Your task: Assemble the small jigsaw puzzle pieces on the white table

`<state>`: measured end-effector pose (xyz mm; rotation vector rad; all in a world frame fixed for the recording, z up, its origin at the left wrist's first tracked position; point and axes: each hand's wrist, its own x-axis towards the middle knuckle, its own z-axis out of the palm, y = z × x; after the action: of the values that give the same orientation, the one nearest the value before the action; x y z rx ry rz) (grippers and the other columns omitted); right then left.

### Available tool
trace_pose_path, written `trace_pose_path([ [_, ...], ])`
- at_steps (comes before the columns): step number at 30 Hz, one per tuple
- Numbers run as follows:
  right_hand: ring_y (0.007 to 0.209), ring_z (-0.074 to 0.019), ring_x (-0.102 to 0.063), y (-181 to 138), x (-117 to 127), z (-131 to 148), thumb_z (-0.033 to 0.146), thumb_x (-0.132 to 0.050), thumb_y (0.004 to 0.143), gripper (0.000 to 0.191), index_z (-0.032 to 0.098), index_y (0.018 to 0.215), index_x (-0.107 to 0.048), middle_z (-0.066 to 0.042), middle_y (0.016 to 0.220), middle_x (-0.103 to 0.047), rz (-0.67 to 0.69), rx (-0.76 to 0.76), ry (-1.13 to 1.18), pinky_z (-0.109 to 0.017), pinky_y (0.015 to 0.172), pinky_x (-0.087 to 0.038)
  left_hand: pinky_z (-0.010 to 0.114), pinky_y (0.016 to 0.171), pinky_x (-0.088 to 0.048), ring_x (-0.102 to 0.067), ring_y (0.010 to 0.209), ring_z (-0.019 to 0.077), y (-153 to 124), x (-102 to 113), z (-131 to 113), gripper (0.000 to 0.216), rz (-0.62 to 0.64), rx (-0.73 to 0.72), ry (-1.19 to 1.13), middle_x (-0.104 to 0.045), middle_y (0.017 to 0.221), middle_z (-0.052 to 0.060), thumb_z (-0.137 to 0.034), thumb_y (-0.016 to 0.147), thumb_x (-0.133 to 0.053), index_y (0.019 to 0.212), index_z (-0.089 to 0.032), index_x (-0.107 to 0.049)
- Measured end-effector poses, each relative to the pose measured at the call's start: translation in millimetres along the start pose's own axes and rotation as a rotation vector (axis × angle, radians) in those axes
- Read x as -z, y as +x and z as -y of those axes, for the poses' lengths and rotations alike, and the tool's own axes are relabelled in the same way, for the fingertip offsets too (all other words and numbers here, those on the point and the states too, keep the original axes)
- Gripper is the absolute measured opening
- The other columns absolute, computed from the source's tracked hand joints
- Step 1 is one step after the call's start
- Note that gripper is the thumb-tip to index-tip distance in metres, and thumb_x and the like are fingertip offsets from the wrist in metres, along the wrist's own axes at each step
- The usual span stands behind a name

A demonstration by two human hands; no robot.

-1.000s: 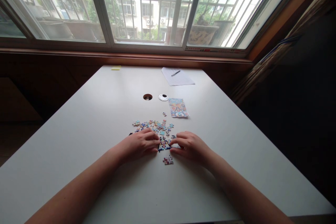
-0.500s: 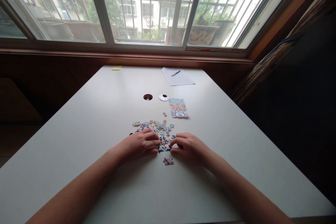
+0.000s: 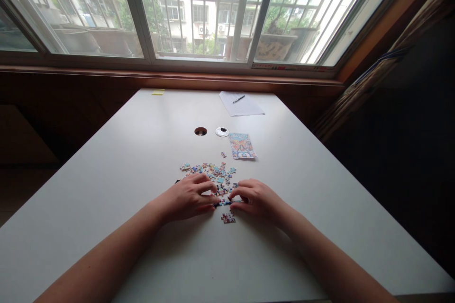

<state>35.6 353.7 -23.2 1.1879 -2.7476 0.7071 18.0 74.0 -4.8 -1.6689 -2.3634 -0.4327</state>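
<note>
Between my two hands lies a short strip of dark blue jigsaw pieces [image 3: 223, 202], flat on the white table [image 3: 284, 246]. My left hand [image 3: 194, 194] is at the strip's left end, with bent fingers gripping it from the side. Opposite it, the thumb and index finger of my right hand [image 3: 253, 196] pinch the right end. Just nearer to me is a small joined cluster of reddish jigsaw pieces [image 3: 228, 218]. Beyond my hands spreads a pile of loose jigsaw pieces [image 3: 209, 169], partly hidden by my left hand.
A penguin picture sheet [image 3: 242, 146] lies past the pile, beside a round cable-hole cover [image 3: 222, 131] and the open hole [image 3: 201, 131]. Farther back are a paper [image 3: 245, 106] with a pen [image 3: 239, 99] and yellow sticky notes [image 3: 158, 92]. One jigsaw piece [image 3: 223, 155] lies apart.
My left index finger has lifted and curled, opening a gap above the other fingers, which reach slightly farther right over the strip. My right hand has hardly moved.
</note>
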Motion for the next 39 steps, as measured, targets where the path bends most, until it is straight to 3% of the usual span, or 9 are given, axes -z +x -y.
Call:
trace_pose_path([
  [9, 0.067, -0.0147, -0.055, 2, 2, 3, 0.036, -0.067, 0.092, 0.017, 0.024, 0.101, -0.075, -0.002, 0.075, -0.063, -0.006, 0.013, 0.004, -0.027, 0.065, -0.038, 0.036, 0.091, -0.047, -0.055, 0.102, 0.0215, 1, -1, -2, 0.023, 0.007, 0.002, 0.000, -0.065, 0.110, 0.005, -0.030, 0.098, -0.059, 0.121, -0.030, -0.066],
  [21, 0.070, -0.0136, -0.055, 4, 5, 12, 0.023, -0.067, 0.086, 0.015, 0.022, 0.101, -0.070, 0.001, 0.077, -0.061, 0.093, -0.163, 0.107, -0.023, 0.065, -0.040, 0.037, 0.088, -0.045, -0.055, 0.101, 0.0216, 1, -1, -3, 0.025, 0.023, -0.006, 0.021, -0.066, 0.109, 0.005, -0.028, 0.101, -0.055, 0.124, -0.031, -0.064],
  [39, 0.070, -0.0131, -0.051, 0, -2, 5, 0.020, -0.067, 0.085, 0.018, 0.021, 0.103, -0.067, 0.002, 0.077, -0.058, 0.056, -0.114, 0.098, -0.024, 0.066, -0.038, 0.037, 0.089, -0.044, -0.052, 0.095, 0.0224, 2, -9, -1, 0.025, 0.020, 0.027, 0.049, -0.063, 0.101, 0.006, -0.041, 0.096, -0.060, 0.113, -0.023, -0.065],
])
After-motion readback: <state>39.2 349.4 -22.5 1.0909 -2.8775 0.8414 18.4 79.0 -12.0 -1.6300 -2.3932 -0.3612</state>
